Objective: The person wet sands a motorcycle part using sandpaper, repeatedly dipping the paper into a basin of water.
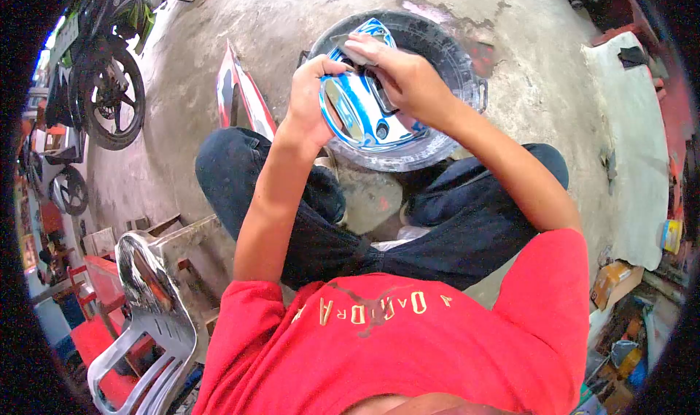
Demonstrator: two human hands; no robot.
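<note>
A blue and white glossy panel (357, 109) is held over a round dark basin (448, 57) that stands on the floor between my knees. My left hand (310, 101) grips the panel's left edge, thumb on top. On the panel's upper part lies my right hand (397, 72), its fingers pressed together around something greyish that is mostly hidden. The panel has a dark opening near the middle, partly covered by my right hand, and a small round hole near its lower edge.
Left of the basin, a red and white pointed panel (251, 98) lies on the concrete floor (539, 109). Motorcycles (109, 98) stand at the upper left. A grey plastic chair (157, 327) is at the lower left. A cardboard box (616, 282) sits at the right.
</note>
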